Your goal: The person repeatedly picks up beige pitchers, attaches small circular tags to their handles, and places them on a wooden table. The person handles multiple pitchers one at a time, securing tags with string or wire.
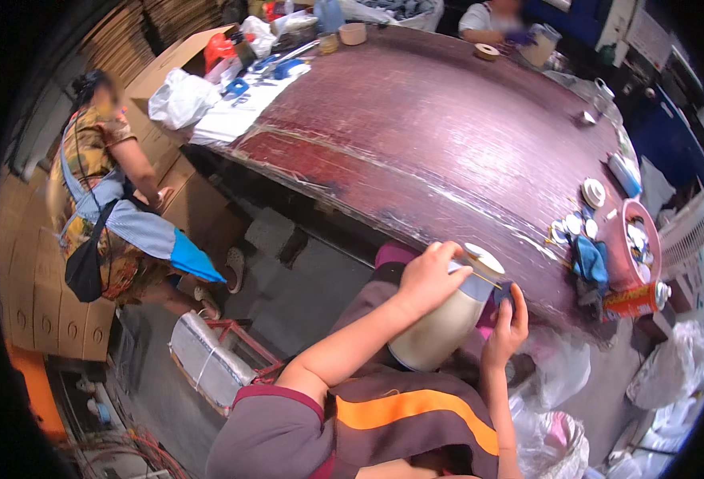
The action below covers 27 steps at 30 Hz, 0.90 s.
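A cream-coloured jug-like vessel (440, 329) with a grey collar and a white top (484, 258) leans at my lap, beside the table's near edge. My left hand (432, 278) is closed at its upper end, thumb and fingers pinching a thin yellow cord (488, 281). The cord runs across the collar toward my right hand (509, 329). There, raised fingers hold a small dark flat piece (504, 294) by the vessel's rim. Whether the cord is fastened to that piece I cannot make out. My left fingers partly hide the vessel's far side.
The worn red-brown table (416, 120) spreads ahead. At its right stand a pink basket (631, 239) of round parts, a blue cloth (589, 262) and an orange-red can (633, 302). One person (120, 191) bends by cartons at left; another (492, 22) works across the table.
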{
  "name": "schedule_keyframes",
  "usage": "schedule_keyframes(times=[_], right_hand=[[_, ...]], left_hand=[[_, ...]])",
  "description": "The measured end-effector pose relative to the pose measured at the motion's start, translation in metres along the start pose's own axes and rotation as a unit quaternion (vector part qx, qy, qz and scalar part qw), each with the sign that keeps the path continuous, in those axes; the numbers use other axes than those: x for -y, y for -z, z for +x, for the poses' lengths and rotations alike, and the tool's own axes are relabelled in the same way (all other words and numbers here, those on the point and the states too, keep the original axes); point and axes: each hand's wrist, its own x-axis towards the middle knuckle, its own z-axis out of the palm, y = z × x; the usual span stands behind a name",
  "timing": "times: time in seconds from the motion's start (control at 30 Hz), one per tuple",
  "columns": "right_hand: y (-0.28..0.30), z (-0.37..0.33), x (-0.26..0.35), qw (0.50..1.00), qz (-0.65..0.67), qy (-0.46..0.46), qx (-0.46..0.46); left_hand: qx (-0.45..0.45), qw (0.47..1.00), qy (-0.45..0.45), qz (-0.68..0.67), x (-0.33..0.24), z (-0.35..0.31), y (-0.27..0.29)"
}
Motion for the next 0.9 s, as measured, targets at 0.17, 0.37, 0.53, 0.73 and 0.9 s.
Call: schedule_keyframes(times=[0.17, 0.37, 0.53, 0.73, 0.9], right_hand=[[0.018, 0.009, -0.022, 0.993, 0.107, -0.045, -0.036], [0.041, -0.019, -0.022, 0.998, -0.063, 0.021, 0.023], [0.035, -0.044, -0.015, 0.996, -0.068, 0.005, 0.059], [0.020, -0.054, -0.010, 0.997, -0.033, 0.021, 0.062], [0.023, -0.054, -0.008, 0.990, -0.081, 0.086, 0.072]], left_hand=[[0.029, 0.999, 0.019, -0.023, -0.007, 0.000, -0.007], [0.130, 0.986, 0.009, -0.104, 0.004, 0.000, 0.005], [0.129, 0.976, 0.014, -0.173, 0.009, -0.010, 0.003], [0.138, 0.966, 0.010, -0.220, 0.013, -0.024, 0.020], [0.160, 0.954, 0.015, -0.252, 0.010, -0.022, 0.022]])
